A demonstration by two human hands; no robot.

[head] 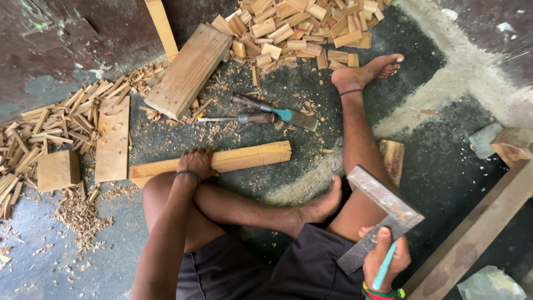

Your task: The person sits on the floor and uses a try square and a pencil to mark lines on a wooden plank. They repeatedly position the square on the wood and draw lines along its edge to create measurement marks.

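Far left on the dark floor (266, 166): scattered pale wood offcuts (50, 130) and a flat board (114, 139). Left hand (195, 163) pressed down over the long pale wooden stick (250, 156), grip curled over its top edge near the left end, most of the stick reaching out rightward, two chisels (266, 114) lying just beyond. Right hand (384, 258) closed around the metal try square (383, 214) together with a turquoise pen (384, 266), square raised above the knee, well apart from the stick.
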